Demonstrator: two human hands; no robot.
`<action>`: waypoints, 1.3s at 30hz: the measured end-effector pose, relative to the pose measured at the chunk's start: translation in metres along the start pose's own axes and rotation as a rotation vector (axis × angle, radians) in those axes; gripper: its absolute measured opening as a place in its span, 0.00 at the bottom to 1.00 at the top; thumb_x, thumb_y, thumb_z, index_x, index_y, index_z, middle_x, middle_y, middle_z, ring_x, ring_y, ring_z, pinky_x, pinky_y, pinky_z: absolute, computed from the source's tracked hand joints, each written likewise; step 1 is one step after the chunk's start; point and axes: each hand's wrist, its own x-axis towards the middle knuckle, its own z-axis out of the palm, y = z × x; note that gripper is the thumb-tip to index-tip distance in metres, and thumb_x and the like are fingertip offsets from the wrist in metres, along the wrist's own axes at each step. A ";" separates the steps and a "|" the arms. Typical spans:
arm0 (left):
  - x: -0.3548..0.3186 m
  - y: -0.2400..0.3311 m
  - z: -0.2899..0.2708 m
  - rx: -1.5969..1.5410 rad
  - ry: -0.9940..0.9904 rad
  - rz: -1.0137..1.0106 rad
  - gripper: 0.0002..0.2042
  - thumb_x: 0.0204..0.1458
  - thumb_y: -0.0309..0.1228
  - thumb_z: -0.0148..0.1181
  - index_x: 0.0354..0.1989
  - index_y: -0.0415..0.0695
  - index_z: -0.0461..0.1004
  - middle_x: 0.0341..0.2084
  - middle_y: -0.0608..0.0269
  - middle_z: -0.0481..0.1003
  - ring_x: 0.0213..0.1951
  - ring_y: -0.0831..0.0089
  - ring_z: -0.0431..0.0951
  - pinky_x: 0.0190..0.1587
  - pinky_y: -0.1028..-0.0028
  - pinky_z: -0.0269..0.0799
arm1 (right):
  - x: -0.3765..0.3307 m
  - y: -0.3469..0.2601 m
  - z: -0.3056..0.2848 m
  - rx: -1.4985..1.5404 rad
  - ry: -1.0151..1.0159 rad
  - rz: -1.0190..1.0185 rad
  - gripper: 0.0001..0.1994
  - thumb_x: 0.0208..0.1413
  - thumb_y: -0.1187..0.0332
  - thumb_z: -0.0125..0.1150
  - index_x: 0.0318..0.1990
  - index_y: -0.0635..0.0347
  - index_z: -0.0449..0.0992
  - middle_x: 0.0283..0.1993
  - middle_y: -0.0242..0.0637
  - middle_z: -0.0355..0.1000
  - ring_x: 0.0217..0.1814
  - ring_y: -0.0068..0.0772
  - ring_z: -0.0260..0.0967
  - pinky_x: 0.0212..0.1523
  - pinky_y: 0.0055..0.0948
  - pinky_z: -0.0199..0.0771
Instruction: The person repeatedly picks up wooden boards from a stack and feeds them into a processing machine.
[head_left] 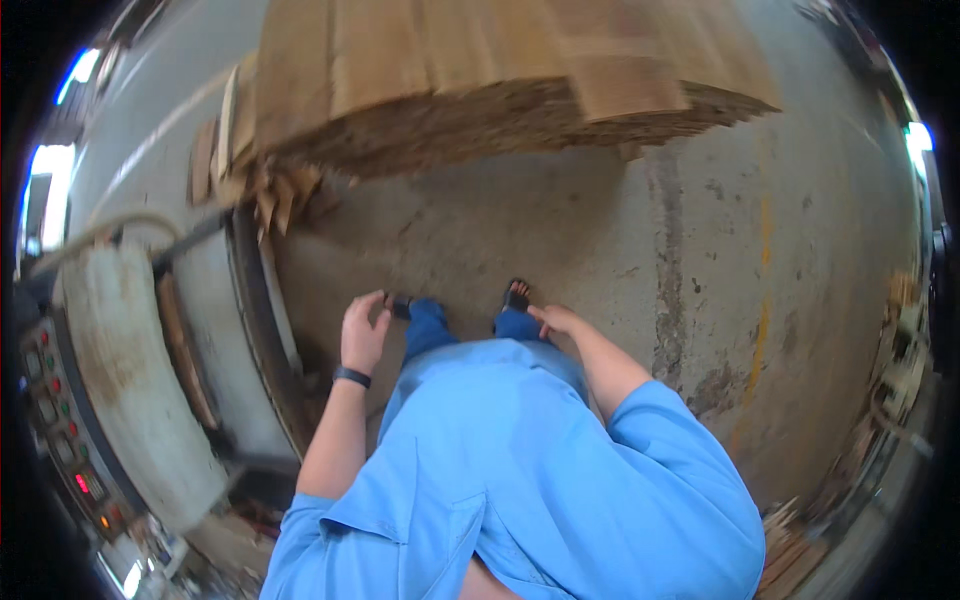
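While the veneer stack (480,80) lies ahead, both hands hang empty — left hand (363,332) fingers loosely curled, right hand (556,320) fingers together.

Light blue short-sleeve shirt (520,470) w/ collar, blue trousers (430,325), black wristband (352,376) on left wrist, dark sandals (516,296)

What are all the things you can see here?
Veneer stack: one, tan, top middle, ahead of the feet.
Loose veneer strips: a few, tan, under the stack's left corner.
Machine: one, grey-white and worn, left side.
Control panel: one, with red and green buttons, far left.
Floor: grey concrete, stained, with a faded yellow line on the right.
Wood scraps: a small heap, tan, bottom right.
Wristband: one, black, on the left wrist.
Sandals: two, dark, on the feet.
Left hand: empty, open, beside the machine.
Right hand: empty, fingers loose.
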 end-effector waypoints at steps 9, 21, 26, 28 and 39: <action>0.090 0.183 0.090 -0.231 -0.228 0.152 0.18 0.60 0.26 0.62 0.59 0.40 0.76 0.51 0.53 0.79 0.49 0.65 0.81 0.48 0.69 0.82 | -0.085 0.132 -0.088 0.513 0.621 -0.112 0.21 0.62 0.58 0.66 0.52 0.69 0.80 0.41 0.44 0.83 0.41 0.34 0.80 0.44 0.35 0.79; 0.254 0.279 0.176 -0.896 -0.600 -0.386 0.32 0.66 0.39 0.60 0.74 0.38 0.57 0.66 0.47 0.69 0.63 0.50 0.73 0.63 0.55 0.72 | -0.124 0.015 -0.247 1.095 0.671 -0.427 0.23 0.67 0.54 0.63 0.60 0.61 0.75 0.47 0.37 0.80 0.43 0.28 0.76 0.44 0.30 0.76; 0.311 0.298 0.205 -1.029 -0.569 -0.517 0.29 0.64 0.39 0.63 0.68 0.36 0.64 0.54 0.52 0.76 0.54 0.58 0.78 0.57 0.57 0.76 | -0.132 -0.081 -0.340 1.232 0.740 -0.550 0.23 0.68 0.50 0.60 0.60 0.58 0.75 0.49 0.36 0.80 0.47 0.30 0.77 0.48 0.33 0.76; 0.330 0.304 0.217 -1.103 -0.637 -0.548 0.26 0.64 0.39 0.63 0.65 0.37 0.67 0.54 0.54 0.76 0.55 0.58 0.78 0.60 0.55 0.74 | -0.128 -0.093 -0.376 1.282 0.771 -0.600 0.23 0.68 0.49 0.59 0.59 0.57 0.75 0.50 0.35 0.80 0.49 0.30 0.77 0.48 0.34 0.76; 0.339 0.260 0.157 -1.153 -0.239 -0.553 0.14 0.65 0.34 0.59 0.55 0.42 0.73 0.42 0.59 0.79 0.41 0.66 0.80 0.46 0.62 0.81 | -0.082 -0.121 -0.484 1.660 0.593 -0.617 0.23 0.66 0.54 0.65 0.59 0.59 0.72 0.59 0.45 0.72 0.63 0.47 0.70 0.62 0.46 0.71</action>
